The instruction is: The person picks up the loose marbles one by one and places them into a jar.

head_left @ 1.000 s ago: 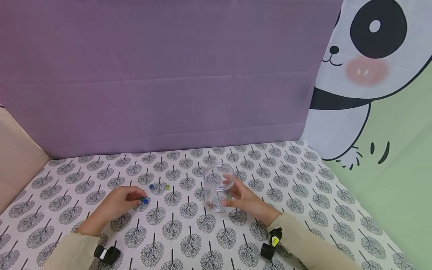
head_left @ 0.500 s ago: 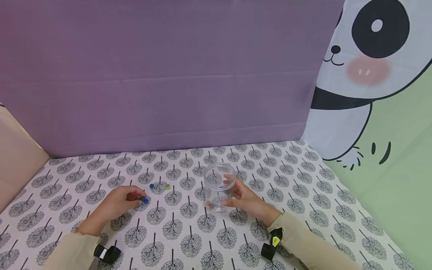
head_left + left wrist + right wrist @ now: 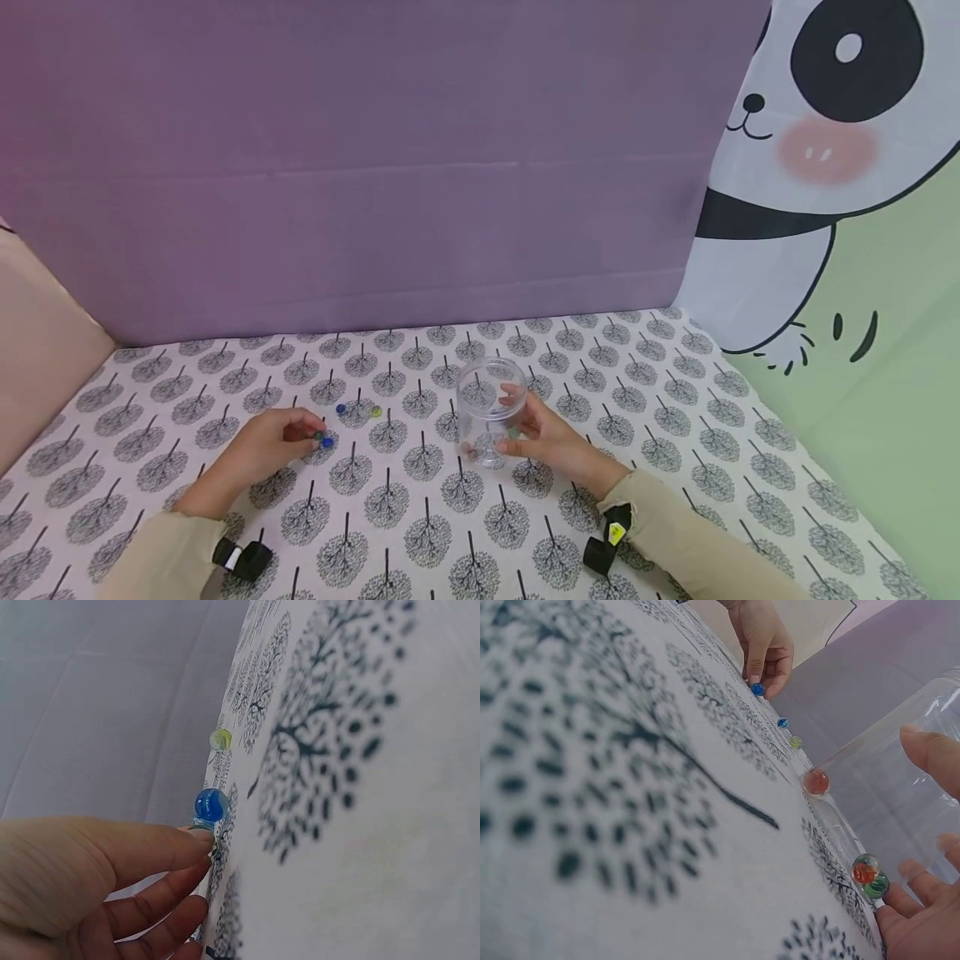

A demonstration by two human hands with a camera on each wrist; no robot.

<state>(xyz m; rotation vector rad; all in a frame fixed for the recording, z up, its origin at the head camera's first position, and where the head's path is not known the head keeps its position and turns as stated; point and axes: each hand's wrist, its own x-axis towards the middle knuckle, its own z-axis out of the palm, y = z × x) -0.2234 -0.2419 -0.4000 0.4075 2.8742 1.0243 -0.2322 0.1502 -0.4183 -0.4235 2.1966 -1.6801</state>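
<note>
My left hand point(image 3: 273, 442) is low over the cloth, pinching a small greenish-blue marble point(image 3: 201, 823) between thumb and fingertips; the thumb hides much of it. Right against it lies a blue marble point(image 3: 211, 804), also visible as a blue marble point(image 3: 327, 442) in the head view. Around the side of a clear, lidless-looking jar point(image 3: 491, 392) curl the thumb and fingers of my right hand point(image 3: 551, 442). The jar stands upright on the cloth. Inside it, the right wrist view shows an orange marble point(image 3: 816, 781), another orange marble point(image 3: 865, 867) and a green marble point(image 3: 876, 885) near its bottom.
Between the hands, a second blue marble point(image 3: 341, 409) and a yellow-green marble point(image 3: 377, 411) lie on the tree-print cloth point(image 3: 420, 533). A purple curtain point(image 3: 390, 167) closes off the back. A panda-print wall point(image 3: 847, 275) borders the right side.
The head view has shifted slightly, so the whole scene sits a little higher and further right. Both hands, the jar and the marbles keep their places on the cloth.
</note>
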